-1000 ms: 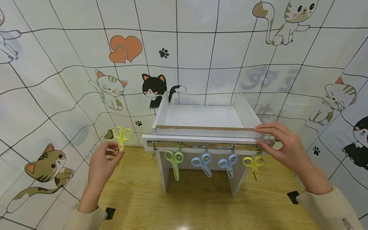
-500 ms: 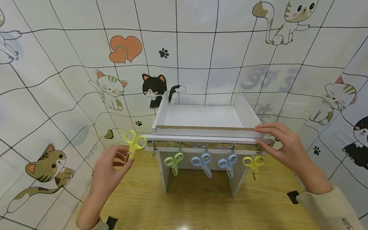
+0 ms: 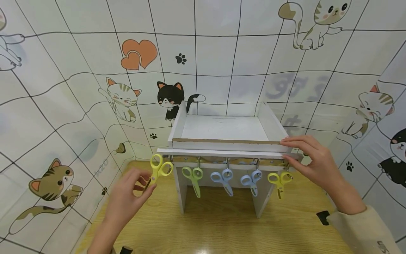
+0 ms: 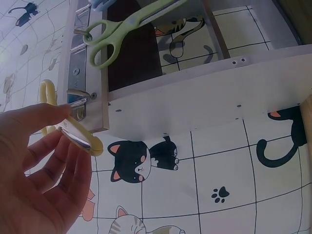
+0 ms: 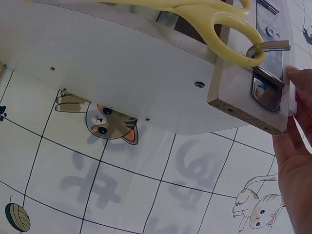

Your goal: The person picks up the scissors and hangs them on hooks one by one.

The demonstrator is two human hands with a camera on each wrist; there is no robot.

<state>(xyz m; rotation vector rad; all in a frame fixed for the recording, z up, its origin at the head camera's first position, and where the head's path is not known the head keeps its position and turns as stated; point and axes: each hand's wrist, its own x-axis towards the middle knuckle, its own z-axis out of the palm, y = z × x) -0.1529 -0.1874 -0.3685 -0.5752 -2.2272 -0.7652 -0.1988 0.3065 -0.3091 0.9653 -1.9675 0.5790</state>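
My left hand point(image 3: 127, 194) pinches a pair of yellow scissors point(image 3: 155, 177) by the blade end, handle loops up. Those loops are close to the bare leftmost hook point(image 3: 170, 165) of a white hook rack point(image 3: 215, 153); in the left wrist view, a yellow handle loop point(image 4: 47, 90) stands just beside that hook. My right hand point(image 3: 314, 162) holds the rack's right end, fingers on the upper board and thumb lower down at the ledge. Below that hand, other yellow scissors point(image 3: 279, 183) hang by a loop from the rightmost hook.
Green scissors point(image 3: 195, 185) and two blue pairs, the left blue scissors point(image 3: 226, 186) and right blue scissors point(image 3: 253, 186), hang from the middle hooks. The rack stands on a wood-grain table point(image 3: 222, 233) before a cat-printed white backdrop point(image 3: 215, 88).
My left hand has carried the yellow scissors rightward and slightly down, up to the leftmost hook. The hanging green scissors have swung a little. My right hand has stayed in place.
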